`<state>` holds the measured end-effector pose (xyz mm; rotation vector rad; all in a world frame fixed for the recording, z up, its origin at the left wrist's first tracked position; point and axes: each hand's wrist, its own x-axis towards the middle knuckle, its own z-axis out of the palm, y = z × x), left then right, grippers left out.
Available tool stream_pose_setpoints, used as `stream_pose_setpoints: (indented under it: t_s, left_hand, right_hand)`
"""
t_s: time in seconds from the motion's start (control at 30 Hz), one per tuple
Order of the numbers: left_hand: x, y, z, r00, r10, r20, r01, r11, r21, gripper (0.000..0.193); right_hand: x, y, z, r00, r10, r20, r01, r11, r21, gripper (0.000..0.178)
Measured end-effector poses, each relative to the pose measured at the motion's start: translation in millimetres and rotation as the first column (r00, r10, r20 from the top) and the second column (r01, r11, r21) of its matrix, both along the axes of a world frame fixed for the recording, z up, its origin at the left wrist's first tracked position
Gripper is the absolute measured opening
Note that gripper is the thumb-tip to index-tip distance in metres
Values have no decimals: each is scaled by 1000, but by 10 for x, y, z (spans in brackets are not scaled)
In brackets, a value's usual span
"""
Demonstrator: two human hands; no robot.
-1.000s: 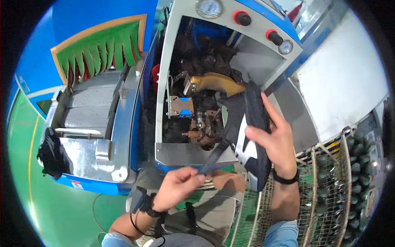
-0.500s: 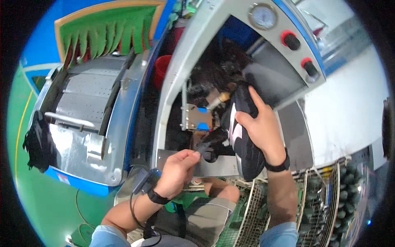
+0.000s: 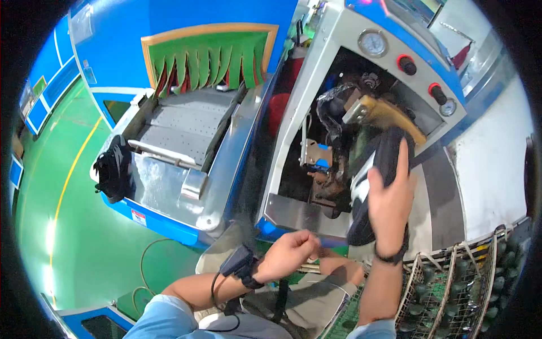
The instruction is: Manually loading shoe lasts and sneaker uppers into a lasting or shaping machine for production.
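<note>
Matt and dark along the sole of the handheld shoe [image 3: 388, 155], smoother and paler on its side panel. Dull black with shinier pale stripes on the second shoe [image 3: 114, 166], at the left edge of the steel plate [image 3: 152, 178]. Bright, glossy metal across that plate; grey, duller and perforated on the conveyor slats [image 3: 180, 133]. Cloth-like and fringed on the green curtain [image 3: 206, 65], wood-look around it on the frame [image 3: 169, 35]. Smooth, painted-looking metal on the off-white machine housing [image 3: 299, 113], glassy over the gauge [image 3: 372, 43], plastic-looking on the black knob [image 3: 406, 65]. Smooth with a slight sheen on the tan curved piece [image 3: 395, 118]. Glossy on the green floor [image 3: 79, 226]; soft matt cloth on the light-blue sleeve [image 3: 164, 316].
</note>
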<state>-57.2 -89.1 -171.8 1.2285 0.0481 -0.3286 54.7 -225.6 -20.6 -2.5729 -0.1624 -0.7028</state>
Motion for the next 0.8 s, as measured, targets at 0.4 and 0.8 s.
stream_pose_setpoints:
  t_s: [0.4,0.8]
  left_hand:
    - [-329,191,-36,767,-606,-212,339,663,-667,68]
    - [-712,12,-175,846,-529,69,481,812,331,36]
  right_hand:
    - [-1959,-932,-736,781,578,-237,-621,758,-200,75]
    - [-119,-294,-451,656,738,161,171,-352,920,57]
